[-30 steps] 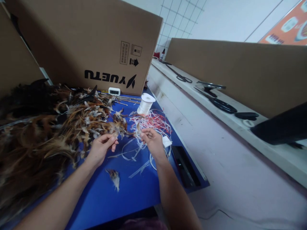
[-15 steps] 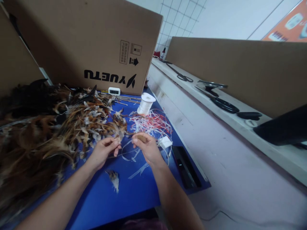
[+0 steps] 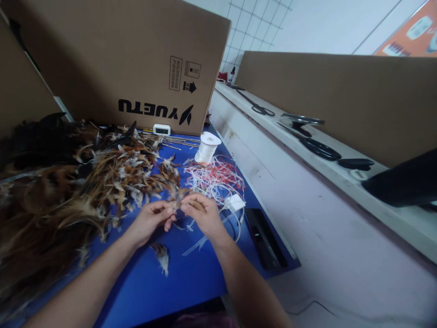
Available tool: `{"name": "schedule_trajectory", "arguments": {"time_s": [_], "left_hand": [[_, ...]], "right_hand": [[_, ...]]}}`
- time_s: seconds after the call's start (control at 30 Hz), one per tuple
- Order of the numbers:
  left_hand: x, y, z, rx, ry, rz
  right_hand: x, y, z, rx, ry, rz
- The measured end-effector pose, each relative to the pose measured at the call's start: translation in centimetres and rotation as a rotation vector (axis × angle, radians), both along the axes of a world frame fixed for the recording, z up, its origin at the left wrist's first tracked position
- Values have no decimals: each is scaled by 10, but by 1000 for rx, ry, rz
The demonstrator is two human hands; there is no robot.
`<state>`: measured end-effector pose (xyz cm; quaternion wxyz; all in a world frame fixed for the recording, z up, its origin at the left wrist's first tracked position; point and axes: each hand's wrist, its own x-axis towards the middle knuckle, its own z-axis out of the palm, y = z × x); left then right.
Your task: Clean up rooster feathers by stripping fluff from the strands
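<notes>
Near the middle of the blue tabletop (image 3: pixel 191 273), my left hand (image 3: pixel 148 222) is closed in a pinch on a small tuft of brown and grey feathers (image 3: pixel 175 195). My right hand (image 3: pixel 206 217) meets it from the other side, thumb and forefinger pressed together at the same tuft. Something brown, seemingly a feather (image 3: pixel 198 206), shows between the right fingers, though most of it is hidden. A clear thin strip (image 3: pixel 186 224) curls on the table behind the hands. One loose feather (image 3: pixel 161 258) lies in front of them.
A big heap of brown and black feathers (image 3: pixel 112 177) covers the left side. Behind stand a white spool (image 3: pixel 207 148), tangled red and white strips (image 3: pixel 218 175) and a white adapter (image 3: pixel 235 202). A dark phone-like slab (image 3: pixel 266 239) lies right. Scissors (image 3: pixel 259 109) rest on the ledge.
My right hand has moved left, closing the gap, and its fingertips now meet the left hand's at the feather tuft. The left hand has barely shifted.
</notes>
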<state>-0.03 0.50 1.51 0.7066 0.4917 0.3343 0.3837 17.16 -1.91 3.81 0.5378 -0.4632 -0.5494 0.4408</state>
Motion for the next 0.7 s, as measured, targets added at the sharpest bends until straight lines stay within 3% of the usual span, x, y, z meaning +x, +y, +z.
{"name": "schedule_trajectory", "arguments": {"time_s": [0.7], "left_hand": [[-1,2,-8,69,33,-52]], "right_hand": [[-4,-1,2,29,-77,32]]}}
